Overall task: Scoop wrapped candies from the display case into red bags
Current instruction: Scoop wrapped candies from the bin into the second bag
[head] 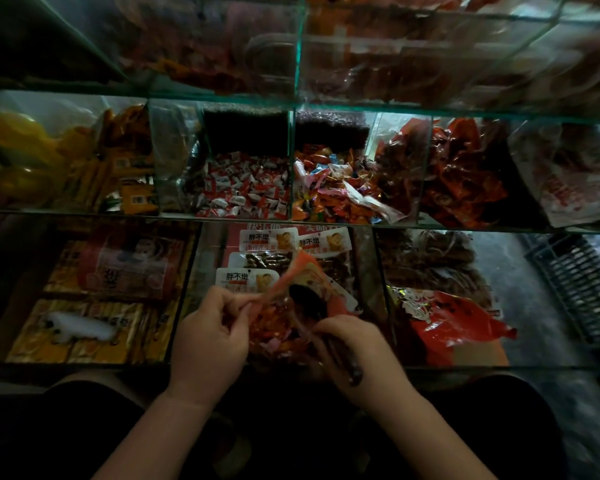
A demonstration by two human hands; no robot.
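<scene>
Two bare forearms enter from the bottom edge. The left hand (208, 337) pinches the near rim of the red bag (293, 268) between thumb and curled fingers (234, 301) and holds its mouth open. The right hand (355, 348) has its fingers curled round the handle of a dark scoop (307, 301), whose bowl lies inside the bag's mouth. The bag hangs between the two hands, over the glass front of the case (300, 81), and already holds candies (274, 329) seen through its thin wall.

Under the glass just behind the hands lie white-labelled packs (243, 277). To their left are yellow boxes (84, 327); to their right, crumpled red wrapping (458, 323).

The next tier up is split by glass walls into compartments. The middle one holds red-and-white sweets (243, 188), and the one just right of it holds mixed-colour sweets (333, 192). Red packets (465, 174) lie farther right and orange packets (125, 157) to the left.

The topmost tier is blurred, so its contents cannot be told.
</scene>
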